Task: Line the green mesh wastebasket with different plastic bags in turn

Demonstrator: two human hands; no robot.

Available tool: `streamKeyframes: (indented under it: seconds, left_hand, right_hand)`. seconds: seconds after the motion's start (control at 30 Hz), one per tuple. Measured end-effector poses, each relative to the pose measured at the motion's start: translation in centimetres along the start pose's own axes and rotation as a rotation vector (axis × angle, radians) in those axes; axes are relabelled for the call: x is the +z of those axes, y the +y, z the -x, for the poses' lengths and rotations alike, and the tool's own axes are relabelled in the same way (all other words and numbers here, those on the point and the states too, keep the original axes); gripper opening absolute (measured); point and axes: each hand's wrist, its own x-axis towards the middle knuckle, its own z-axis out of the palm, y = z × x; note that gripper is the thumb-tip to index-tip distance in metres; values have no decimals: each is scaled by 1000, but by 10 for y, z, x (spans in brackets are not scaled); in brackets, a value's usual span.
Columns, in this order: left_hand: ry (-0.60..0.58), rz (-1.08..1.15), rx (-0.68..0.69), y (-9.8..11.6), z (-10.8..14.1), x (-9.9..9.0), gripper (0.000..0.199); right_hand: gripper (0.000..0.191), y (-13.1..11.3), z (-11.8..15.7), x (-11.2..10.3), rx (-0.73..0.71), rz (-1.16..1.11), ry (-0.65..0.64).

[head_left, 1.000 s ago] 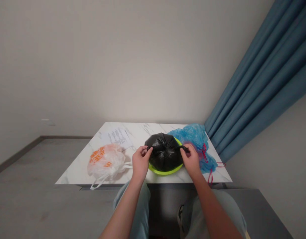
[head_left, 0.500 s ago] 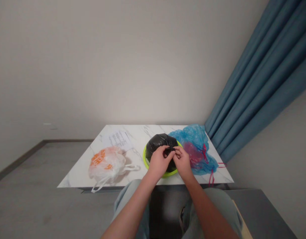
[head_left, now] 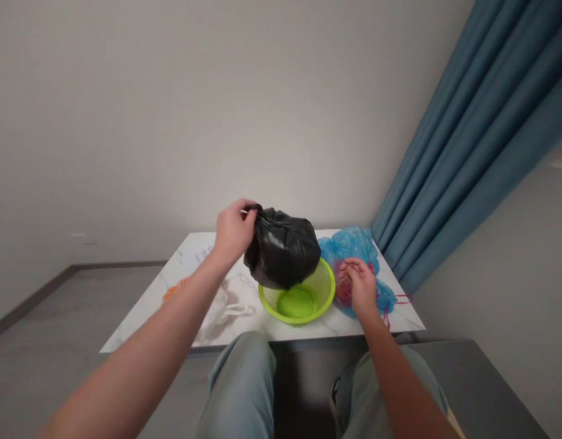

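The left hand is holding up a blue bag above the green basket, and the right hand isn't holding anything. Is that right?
Not quite: the bag that the left hand holds up above the green basket is black, as the head view shows. The rest is right.

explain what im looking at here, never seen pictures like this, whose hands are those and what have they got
There is no machine here: the bare hands belong to a person wearing a camera on the head. It looks forward and down, so their own arms and knees show below. All the pictures come from that one camera, at slightly different moments.

In the latest, the left hand grips the gathered top of a bulging black plastic bag, held up over a round lime-green plastic basket. The right hand is off the bag, fingers curled, in front of crumpled translucent blue plastic bags with red ties.

The basket stands on a white marble-patterned table. A white plastic bag with orange print lies partly behind the left arm.
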Motion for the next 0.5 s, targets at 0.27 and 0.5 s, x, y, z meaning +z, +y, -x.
streamKeyframes:
  seconds: [0.27, 0.5]
  left_hand:
    - [245, -330, -122, -53, -70, -38, 30]
    - [-171, -422, -258, -125, -8, 19, 30]
  right_hand:
    - [17, -1, -33, -31, 68, -167, 265]
    - [25, 11, -47, -38, 56, -136, 473]
